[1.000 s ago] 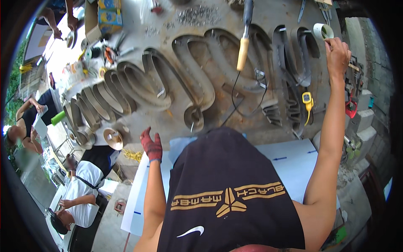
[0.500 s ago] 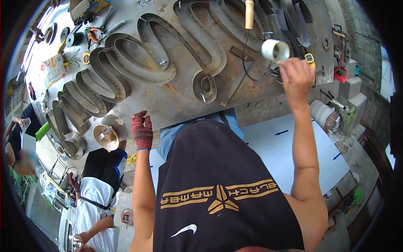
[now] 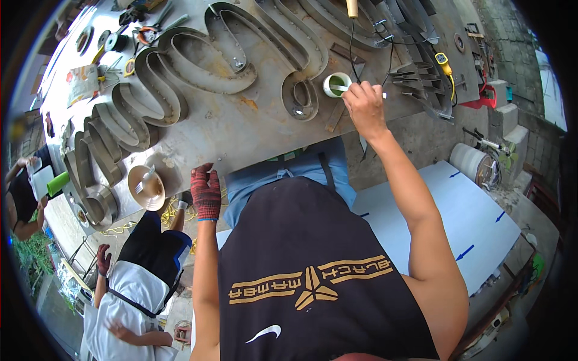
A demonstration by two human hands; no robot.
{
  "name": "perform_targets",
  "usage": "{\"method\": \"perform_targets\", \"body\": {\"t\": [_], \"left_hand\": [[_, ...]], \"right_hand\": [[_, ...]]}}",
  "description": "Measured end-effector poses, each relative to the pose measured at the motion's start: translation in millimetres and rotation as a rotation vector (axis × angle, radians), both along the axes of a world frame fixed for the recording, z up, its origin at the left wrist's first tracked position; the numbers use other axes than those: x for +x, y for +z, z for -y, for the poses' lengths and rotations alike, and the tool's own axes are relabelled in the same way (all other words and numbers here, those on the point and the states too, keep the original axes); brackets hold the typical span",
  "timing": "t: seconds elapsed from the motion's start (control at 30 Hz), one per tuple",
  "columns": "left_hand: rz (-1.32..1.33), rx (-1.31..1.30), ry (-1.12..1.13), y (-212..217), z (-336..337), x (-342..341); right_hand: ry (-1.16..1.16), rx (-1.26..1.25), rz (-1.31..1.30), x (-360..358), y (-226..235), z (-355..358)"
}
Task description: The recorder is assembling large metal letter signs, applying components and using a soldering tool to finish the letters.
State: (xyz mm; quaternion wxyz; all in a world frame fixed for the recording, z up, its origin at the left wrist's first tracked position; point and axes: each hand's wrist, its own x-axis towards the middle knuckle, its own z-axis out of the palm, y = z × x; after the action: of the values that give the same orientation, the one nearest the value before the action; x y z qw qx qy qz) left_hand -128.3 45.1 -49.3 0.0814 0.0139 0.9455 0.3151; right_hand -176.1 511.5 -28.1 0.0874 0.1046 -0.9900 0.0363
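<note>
My right hand [image 3: 365, 109] is closed around a slim white-handled utensil [image 3: 341, 88] above the metal table. The utensil's far end reaches into a small white cup [image 3: 328, 88] with green contents; its tip is hidden there. My left hand [image 3: 206, 191], in a red and black knit glove, lies at the table's near edge, fingers loosely bent and apart, holding nothing. To its left a shallow tan bowl [image 3: 155, 201] holds a white fork [image 3: 142, 182] and some brown bits.
Curved metal channel strips [image 3: 239, 84] spread over the table [image 3: 198, 142]. Pliers [image 3: 147, 35] lie far left, and a yellow-handled tool [image 3: 352, 8] with a cable far right. A co-worker in white [image 3: 129, 295] is at lower left. A white sheet with blue arrows [image 3: 415, 207] is at right.
My right hand has come left and lower across the table, and the cup, tilted before, now shows its green contents upward. My left hand has barely moved.
</note>
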Motion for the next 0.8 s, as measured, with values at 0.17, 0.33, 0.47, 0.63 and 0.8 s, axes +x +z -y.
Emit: {"method": "perform_targets", "body": {"t": [0.17, 0.33, 0.47, 0.63, 0.8], "left_hand": [[-0.030, -0.035, 0.035, -15.2, 21.2, 74.7], [0.070, 0.086, 0.219, -10.2, 27.3, 128.2], [0.034, 0.073, 0.251, -16.1, 39.2, 151.1], [-0.009, 0.201, 0.326, -54.4, 57.8, 168.4], [-0.008, 0.170, 0.239, -34.3, 43.9, 154.7]], "right_hand": [[0.001, 0.072, -0.091, 6.5, -25.0, 5.1], [-0.077, -0.001, -0.173, 26.4, -22.6, 9.2], [-0.236, -0.256, -0.264, 71.4, 5.7, 31.3], [-0.160, -0.622, 0.070, 146.1, -22.8, 78.3], [0.196, -0.573, 0.700, 145.4, -105.3, 149.4]]}}
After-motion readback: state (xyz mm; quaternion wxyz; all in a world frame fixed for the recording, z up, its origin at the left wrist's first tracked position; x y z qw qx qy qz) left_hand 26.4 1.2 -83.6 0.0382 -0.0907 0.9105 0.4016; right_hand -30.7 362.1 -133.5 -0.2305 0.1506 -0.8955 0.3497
